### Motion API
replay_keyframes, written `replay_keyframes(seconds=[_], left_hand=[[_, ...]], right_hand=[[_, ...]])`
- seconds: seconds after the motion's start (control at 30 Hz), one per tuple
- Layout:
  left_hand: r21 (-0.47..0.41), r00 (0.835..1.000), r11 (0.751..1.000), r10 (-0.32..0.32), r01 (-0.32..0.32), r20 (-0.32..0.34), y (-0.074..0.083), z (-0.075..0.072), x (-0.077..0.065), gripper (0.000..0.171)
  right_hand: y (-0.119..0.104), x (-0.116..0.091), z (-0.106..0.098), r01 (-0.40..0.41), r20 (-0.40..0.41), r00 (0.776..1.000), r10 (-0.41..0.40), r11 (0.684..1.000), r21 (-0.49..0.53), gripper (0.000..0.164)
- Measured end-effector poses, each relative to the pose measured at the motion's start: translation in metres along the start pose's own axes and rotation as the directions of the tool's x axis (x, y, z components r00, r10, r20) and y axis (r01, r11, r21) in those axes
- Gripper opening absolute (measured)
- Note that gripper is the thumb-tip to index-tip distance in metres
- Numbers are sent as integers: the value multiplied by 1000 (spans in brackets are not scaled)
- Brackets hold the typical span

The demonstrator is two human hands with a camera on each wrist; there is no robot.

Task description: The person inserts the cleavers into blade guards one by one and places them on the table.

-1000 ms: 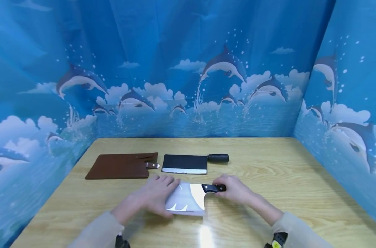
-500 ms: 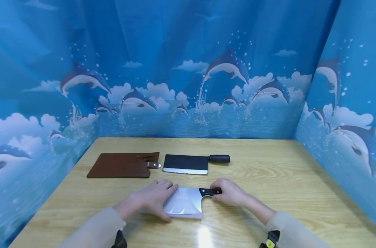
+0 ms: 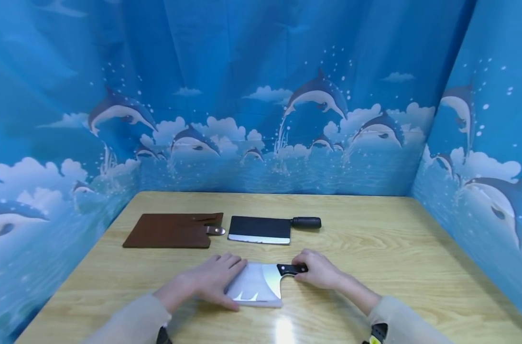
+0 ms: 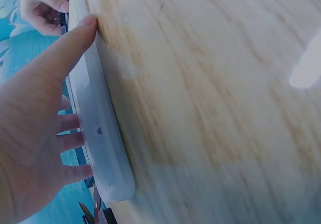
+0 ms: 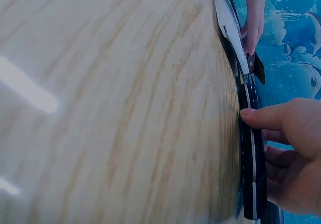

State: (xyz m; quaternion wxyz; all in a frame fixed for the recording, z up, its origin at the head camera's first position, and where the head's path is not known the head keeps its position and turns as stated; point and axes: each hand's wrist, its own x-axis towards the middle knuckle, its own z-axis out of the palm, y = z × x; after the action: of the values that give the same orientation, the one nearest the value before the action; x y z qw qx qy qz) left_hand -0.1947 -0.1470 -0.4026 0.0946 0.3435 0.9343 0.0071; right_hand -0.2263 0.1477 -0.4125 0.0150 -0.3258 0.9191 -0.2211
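Brown leather sheath (image 3: 171,231) lies flat on the table (image 3: 394,253), left of the black cleaver (image 3: 261,229) at the far side. Nearer than that cleaver lies a steel cleaver (image 3: 261,286), flat on the table in a pale translucent cover. On the cover's left part rests the left hand (image 3: 209,282), fingers (image 4: 70,48) straight and pressing along its edge. To the right, the right hand (image 3: 319,270) grips the steel cleaver's black handle (image 3: 288,269), fingers (image 5: 268,116) curled around it
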Motion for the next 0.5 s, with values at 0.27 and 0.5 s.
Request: replay_keyframes(seconds=[0.27,0.5], left_hand=[[-90,991,996,-28,16,-130,-20,-1,-13,107],[1,945,996,-83,88,-315,-57,-8,-28,94]], right_hand=[[14,-2,-10,0,61,998,-4,997,75,43],[39,-4,-26,-27,-19,999,29,991,131,39]])
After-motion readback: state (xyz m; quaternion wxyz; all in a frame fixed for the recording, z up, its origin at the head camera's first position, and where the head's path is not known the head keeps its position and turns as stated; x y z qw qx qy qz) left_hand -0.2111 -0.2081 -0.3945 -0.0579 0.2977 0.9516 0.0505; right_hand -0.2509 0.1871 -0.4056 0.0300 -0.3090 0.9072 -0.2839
